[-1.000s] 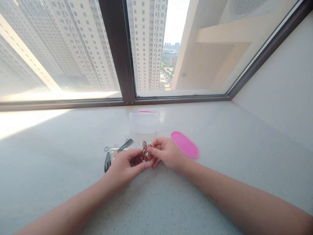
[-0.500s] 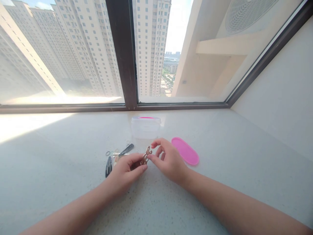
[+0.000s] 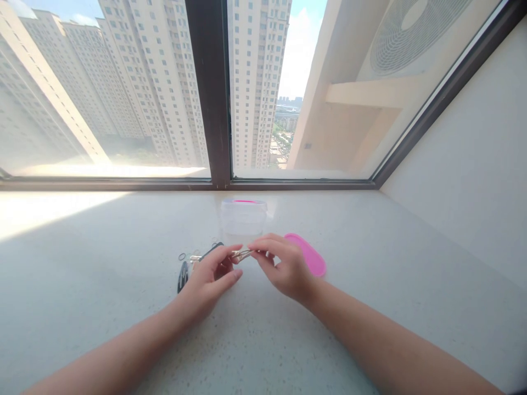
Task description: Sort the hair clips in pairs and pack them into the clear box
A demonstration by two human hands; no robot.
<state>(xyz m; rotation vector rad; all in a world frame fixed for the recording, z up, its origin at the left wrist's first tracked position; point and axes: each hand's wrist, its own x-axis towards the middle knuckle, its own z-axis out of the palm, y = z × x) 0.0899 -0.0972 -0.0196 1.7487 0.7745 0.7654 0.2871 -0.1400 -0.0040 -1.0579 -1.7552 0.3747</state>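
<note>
A gold metal hair clip (image 3: 242,254) is pinched at its right end between the thumb and fingers of my right hand (image 3: 283,265). It is turned nearly edge-on. My left hand (image 3: 214,275) is around the clip's left end, its index finger along it and its thumb apart below; its other fingers are partly hidden. Just left of that hand lies a black snap hair clip (image 3: 183,277). Another dark clip (image 3: 212,249) and some pale hairpins (image 3: 195,258) are partly covered by it. Several small hair ties (image 3: 181,257) lie close by.
A clear plastic box (image 3: 244,218) with a pink strip at its top stands behind my hands. The pink oval lid (image 3: 316,262) lies flat at the right, partly behind my right hand. A window frame (image 3: 221,184) bounds the pale speckled sill (image 3: 263,340) at the back.
The gold hair clip has turned from showing its looped shape to nearly edge-on. My right fingers have closed on it, and my left thumb has come away. The view has tilted slightly up.
</note>
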